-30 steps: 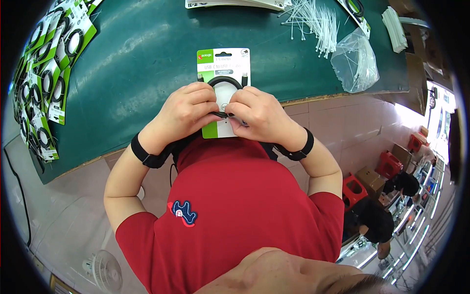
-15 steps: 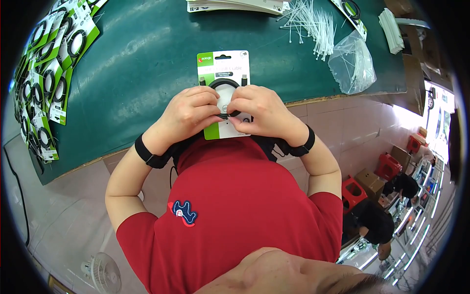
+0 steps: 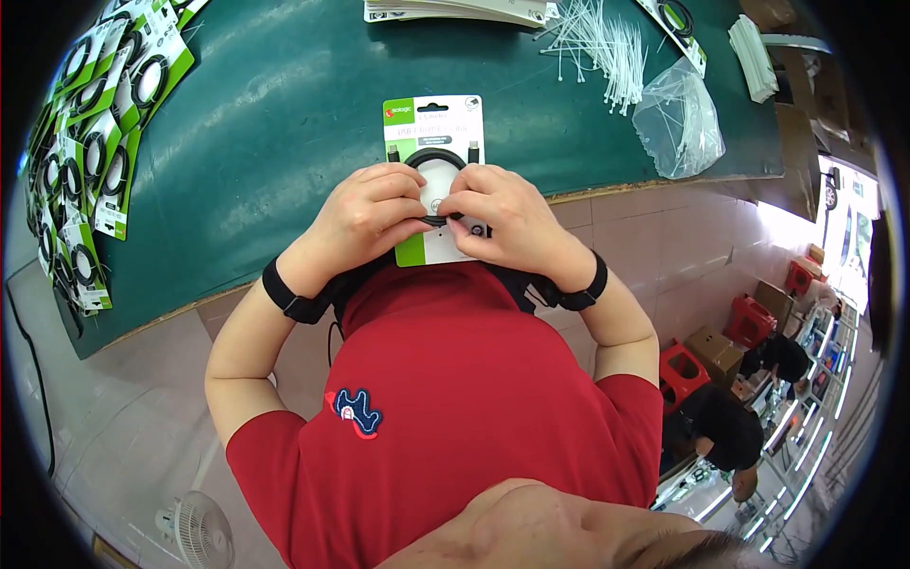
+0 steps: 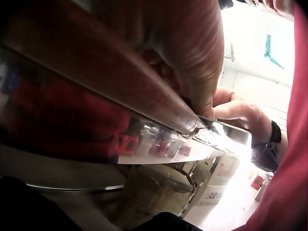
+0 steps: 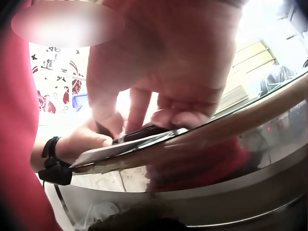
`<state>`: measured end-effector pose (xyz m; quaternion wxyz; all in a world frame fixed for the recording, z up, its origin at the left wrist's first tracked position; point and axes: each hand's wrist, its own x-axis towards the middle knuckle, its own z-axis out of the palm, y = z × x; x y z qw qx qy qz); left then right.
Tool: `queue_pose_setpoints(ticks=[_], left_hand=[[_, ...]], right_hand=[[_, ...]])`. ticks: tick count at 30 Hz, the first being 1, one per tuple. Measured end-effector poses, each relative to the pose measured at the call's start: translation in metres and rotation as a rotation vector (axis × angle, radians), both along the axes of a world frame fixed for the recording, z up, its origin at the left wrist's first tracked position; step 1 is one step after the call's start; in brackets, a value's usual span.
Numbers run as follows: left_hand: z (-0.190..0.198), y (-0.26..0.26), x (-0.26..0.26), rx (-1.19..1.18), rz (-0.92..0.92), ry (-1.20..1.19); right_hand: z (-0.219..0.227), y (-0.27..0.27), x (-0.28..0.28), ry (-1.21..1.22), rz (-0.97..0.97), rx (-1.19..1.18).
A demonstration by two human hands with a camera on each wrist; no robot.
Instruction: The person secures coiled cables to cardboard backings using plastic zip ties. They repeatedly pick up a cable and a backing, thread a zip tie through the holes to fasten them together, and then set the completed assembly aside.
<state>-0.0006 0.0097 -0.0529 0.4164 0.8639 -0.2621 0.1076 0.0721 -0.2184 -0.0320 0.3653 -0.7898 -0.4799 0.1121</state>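
A white-and-green packaging card (image 3: 455, 112) lies at the table's near edge with a coiled black USB cable (image 3: 435, 155) on it. The cable's two plug ends point up on either side of the coil. My left hand (image 3: 374, 211) pinches the lower left of the coil with thumb and fingers. Opposite it, my right hand (image 3: 504, 214) pinches the coil's lower right, the two sets of fingertips close together. In the right wrist view the card's edge (image 5: 96, 155) shows below the fingers. My left hand (image 4: 192, 53) hides the coil in the left wrist view.
Many carded cables (image 3: 114, 175) are heaped on the left of the green table (image 3: 256, 133). A stack of cards (image 3: 455, 11) stands at the back. Loose white zip ties (image 3: 607, 57) and a clear plastic bag (image 3: 678, 123) with more ties lie to the right.
The right thumb has moved up from the lower part of the card to the bottom of the coil. The left hand keeps its place on the cable.
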Motion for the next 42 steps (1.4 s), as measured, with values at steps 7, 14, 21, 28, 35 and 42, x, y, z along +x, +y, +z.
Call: queue_pose_setpoints(ticks=[7,14,21,28,35,42], left_hand=[[0.001,0.000,0.000,0.014,-0.007,-0.010],[0.001,-0.002,0.000,0.045,-0.013,-0.063],[0.018,-0.007,-0.005,-0.003,0.039,-0.034],[0.047,-0.013,-0.016,-0.941,0.508,0.715],[0.034,0.002,-0.021,-1.057,0.301,1.149],[0.029,0.002,-0.031,-0.985,0.272,1.044]], right_hand=[[0.000,-0.005,0.009,-0.060,0.115,0.017],[-0.006,-0.009,0.010,-0.121,0.132,0.079],[0.001,-0.009,0.013,-0.190,0.151,0.172],[0.038,0.003,0.016,-0.223,0.125,0.297],[0.040,-0.005,0.039,-0.276,0.074,0.364],[0.002,-0.055,0.144,-0.682,-0.269,-0.222]])
